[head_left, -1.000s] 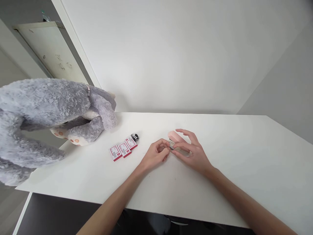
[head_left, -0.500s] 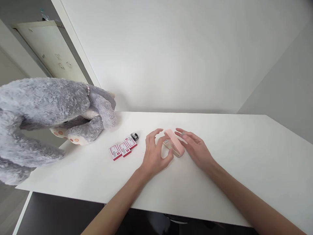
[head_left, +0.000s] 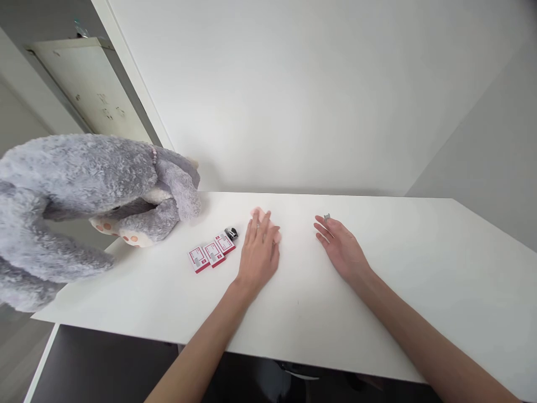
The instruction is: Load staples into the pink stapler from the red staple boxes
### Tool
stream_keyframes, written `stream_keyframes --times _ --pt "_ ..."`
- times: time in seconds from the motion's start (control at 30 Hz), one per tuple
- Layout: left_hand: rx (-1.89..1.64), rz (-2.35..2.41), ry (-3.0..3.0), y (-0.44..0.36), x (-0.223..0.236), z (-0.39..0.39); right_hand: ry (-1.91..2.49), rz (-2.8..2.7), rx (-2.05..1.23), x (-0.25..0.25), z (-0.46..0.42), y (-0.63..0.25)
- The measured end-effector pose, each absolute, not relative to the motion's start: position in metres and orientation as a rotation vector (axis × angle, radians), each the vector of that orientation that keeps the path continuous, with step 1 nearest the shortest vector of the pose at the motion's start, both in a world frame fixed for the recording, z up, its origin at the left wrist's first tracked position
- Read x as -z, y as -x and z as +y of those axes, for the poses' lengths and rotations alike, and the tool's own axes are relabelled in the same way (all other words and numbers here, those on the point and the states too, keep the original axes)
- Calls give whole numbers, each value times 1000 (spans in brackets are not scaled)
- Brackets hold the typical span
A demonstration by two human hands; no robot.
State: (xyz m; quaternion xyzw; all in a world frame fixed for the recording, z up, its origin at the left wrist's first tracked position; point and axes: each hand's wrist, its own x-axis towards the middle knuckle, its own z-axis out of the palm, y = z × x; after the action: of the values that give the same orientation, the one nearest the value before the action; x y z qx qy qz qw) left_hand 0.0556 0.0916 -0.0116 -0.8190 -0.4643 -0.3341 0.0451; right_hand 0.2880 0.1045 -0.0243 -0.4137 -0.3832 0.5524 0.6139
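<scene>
My left hand (head_left: 259, 252) lies palm down with its fingers stretched over a pink object (head_left: 276, 235) on the white table. Most of that object is hidden under the fingers; its shape resembles a stapler. Well apart on the right, my right hand (head_left: 342, 249) pinches a small grey metal piece (head_left: 327, 216) between thumb and forefinger, with the other fingers loosely curled. The piece is too small to name surely. Left of my left hand are three small red-and-white boxes (head_left: 214, 254) in a slanted row, touching a small black-and-white object (head_left: 231, 233).
A large grey plush toy (head_left: 92, 173) leans over the left end of the white table (head_left: 377, 324). Behind the table rises a white wall (head_left: 293, 101). A pale cabinet (head_left: 88, 84) stands beyond at the upper left.
The pink object has moved left from between my hands, with my left hand now flat over it. My right hand has shifted slightly right, still with the grey piece.
</scene>
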Motion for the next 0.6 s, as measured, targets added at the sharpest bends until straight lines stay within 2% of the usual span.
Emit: stream_keyframes --times 0.33,0.6 --pt "1085 -1635 2247 -38 25 105 1163 -1209 -1189 21 97 -284" --pt "1138 -1714 2067 -25 8 85 1124 -1227 -1224 19 94 -286"
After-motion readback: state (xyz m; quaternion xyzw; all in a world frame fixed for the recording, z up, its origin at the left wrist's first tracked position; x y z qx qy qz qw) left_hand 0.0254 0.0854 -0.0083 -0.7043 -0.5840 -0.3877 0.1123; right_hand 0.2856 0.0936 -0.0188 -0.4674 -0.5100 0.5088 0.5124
